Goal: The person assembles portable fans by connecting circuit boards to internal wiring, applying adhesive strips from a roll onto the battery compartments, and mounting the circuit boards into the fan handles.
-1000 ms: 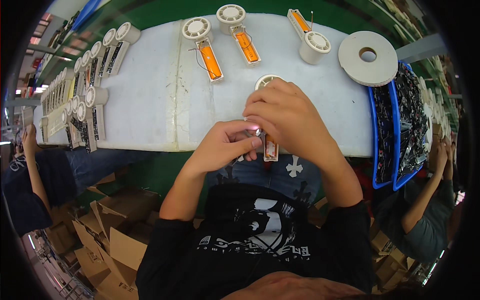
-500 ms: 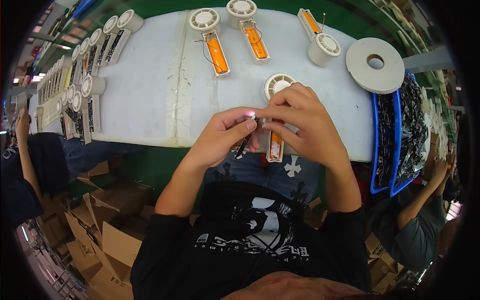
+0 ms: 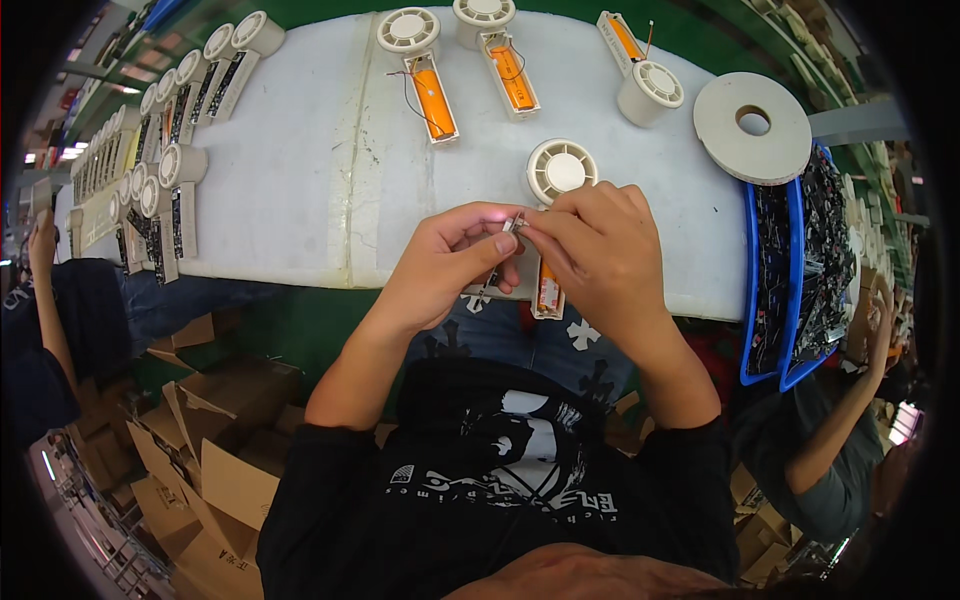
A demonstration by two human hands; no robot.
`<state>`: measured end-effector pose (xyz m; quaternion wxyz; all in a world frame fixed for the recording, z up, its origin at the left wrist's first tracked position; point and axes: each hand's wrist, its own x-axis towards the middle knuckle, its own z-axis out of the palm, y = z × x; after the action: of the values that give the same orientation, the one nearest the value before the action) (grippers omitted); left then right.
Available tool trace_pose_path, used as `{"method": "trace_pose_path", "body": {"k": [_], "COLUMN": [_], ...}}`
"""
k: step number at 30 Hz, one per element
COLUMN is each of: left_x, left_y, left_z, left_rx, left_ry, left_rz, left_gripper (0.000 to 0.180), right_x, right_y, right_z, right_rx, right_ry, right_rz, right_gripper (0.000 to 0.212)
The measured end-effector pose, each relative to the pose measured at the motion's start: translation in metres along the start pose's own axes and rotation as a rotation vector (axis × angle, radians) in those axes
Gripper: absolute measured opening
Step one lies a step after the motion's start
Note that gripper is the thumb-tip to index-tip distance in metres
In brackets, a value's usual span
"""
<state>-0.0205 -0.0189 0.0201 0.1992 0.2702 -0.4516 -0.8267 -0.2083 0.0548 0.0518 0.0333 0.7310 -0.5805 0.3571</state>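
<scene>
A narrow strip-shaped circuit board [image 3: 489, 284] is pinched between the thumb and fingers of my left hand [image 3: 432, 262]. A pinkish-white glow shows beside that index finger. The fingers of my right hand [image 3: 612, 250] are pressed together at the board's upper end, on what looks like a small wire plug; the fingertips partly hide it. Beneath my hands lies a white handheld fan [image 3: 561, 168], its round head pointing away from me. An orange battery [image 3: 548, 287] sits in its open handle, the upper part covered by my right hand.
Other open fans with orange batteries [image 3: 433, 105] lie at the far side. Rows of fans with boards [image 3: 180, 165] fill the left. A white tape roll [image 3: 720, 135] rests by blue bins [image 3: 795, 300] of dark boards. Cardboard boxes [image 3: 240, 485] stand below; people work at both sides.
My right fingers have closed in and moved left to the board's upper end. The board has turned slightly in my left hand. More of the fan's head shows.
</scene>
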Motion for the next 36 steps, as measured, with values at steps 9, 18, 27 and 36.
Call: {"method": "trace_pose_path", "body": {"k": [9,18,27,36], "left_x": [0.001,0.006,0.0,-0.042], "left_y": [-0.005,0.003,0.001,0.025], "left_z": [0.003,-0.012,-0.004,0.058], "left_rx": [-0.046,-0.017,-0.073,0.113], "left_ry": [0.054,-0.159,-0.116,-0.081], "left_rz": [-0.007,-0.099,-0.037,0.093], "left_gripper": [0.03,0.033,0.04,0.047], "right_x": [0.006,0.027,0.007,-0.027], "right_y": [0.006,0.023,0.01,-0.06], "right_z": [-0.015,-0.026,-0.026,-0.063], "right_rx": [-0.035,0.29,0.193,0.133], "right_ry": [-0.158,-0.353,-0.229,-0.23], "right_rz": [-0.108,-0.173,-0.079,0.449], "right_gripper": [0.02,0.02,0.027,0.044]}}
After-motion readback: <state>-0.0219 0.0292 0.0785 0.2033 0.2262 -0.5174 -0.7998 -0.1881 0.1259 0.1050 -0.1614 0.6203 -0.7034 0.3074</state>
